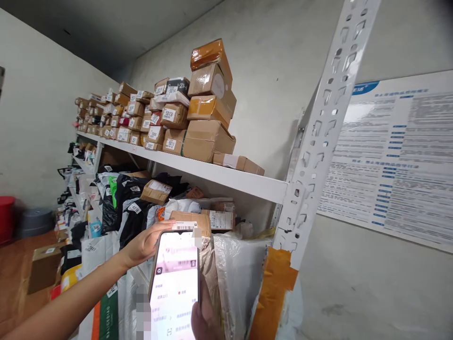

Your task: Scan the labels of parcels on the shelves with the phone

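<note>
My right hand (207,318) is wrapped round a smartphone (175,288), held upright in front of me with its screen lit. The screen shows a pinkish camera strip with a barcode at the top and a white page of blurred text below. Beyond the phone's upper edge, my left hand (146,243) grips the left side of a brown cardboard parcel (193,219). A white barcode label (184,225) shows on this parcel, beside my fingertips. The phone hides the parcel's lower part and some of my left fingers.
A white metal shelf (226,177) bears stacked cardboard boxes (208,139) with number labels. Bagged parcels (132,217) crowd the level below. A perforated upright post (318,137) stands at right, before a wall poster (396,156). A box (44,267) sits on the floor at left.
</note>
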### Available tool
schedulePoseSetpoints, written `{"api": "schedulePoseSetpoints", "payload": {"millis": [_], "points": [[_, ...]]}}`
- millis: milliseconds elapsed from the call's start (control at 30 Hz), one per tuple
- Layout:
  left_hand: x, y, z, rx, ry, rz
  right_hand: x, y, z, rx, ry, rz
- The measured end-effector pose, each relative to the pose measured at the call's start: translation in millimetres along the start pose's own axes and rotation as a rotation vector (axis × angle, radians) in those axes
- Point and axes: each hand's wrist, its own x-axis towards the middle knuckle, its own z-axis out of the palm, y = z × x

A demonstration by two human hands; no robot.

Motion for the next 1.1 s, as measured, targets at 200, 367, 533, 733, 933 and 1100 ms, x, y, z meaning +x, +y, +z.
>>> {"api": "schedulePoseSetpoints", "payload": {"millis": [200, 367, 533, 733, 933, 1100], "points": [[-6.0, -7.7, 0.8, -0.052, -0.031, -0.081, -1.9, -25.1, 17.8, 0.202, 0.072, 0.064], [-8.2, -9.8, -0.2, -0.043, -0.061, -0.074, -4.9, -26.9, 18.7, 0.214, 0.079, 0.026], [-15.2, -17.0, 2.0, -0.03, -0.053, -0.056, -4.2, -24.1, 16.9, 0.231, 0.067, -0.014], [-15.0, -18.5, 2.8, 0.06, -0.035, 0.03, -3.3, -15.0, 11.2, 0.232, 0.011, 0.017], [-4.2, -3.1, -0.1, 0.166, -0.048, 0.078, -16.2, -23.4, 8.1, 0.414, -0.179, 0.111], [-0.9, 8.2, -3.8, 0.27, 0.032, 0.073, -28.3, -27.7, 3.5, 0.525, -0.255, 0.221]]}}
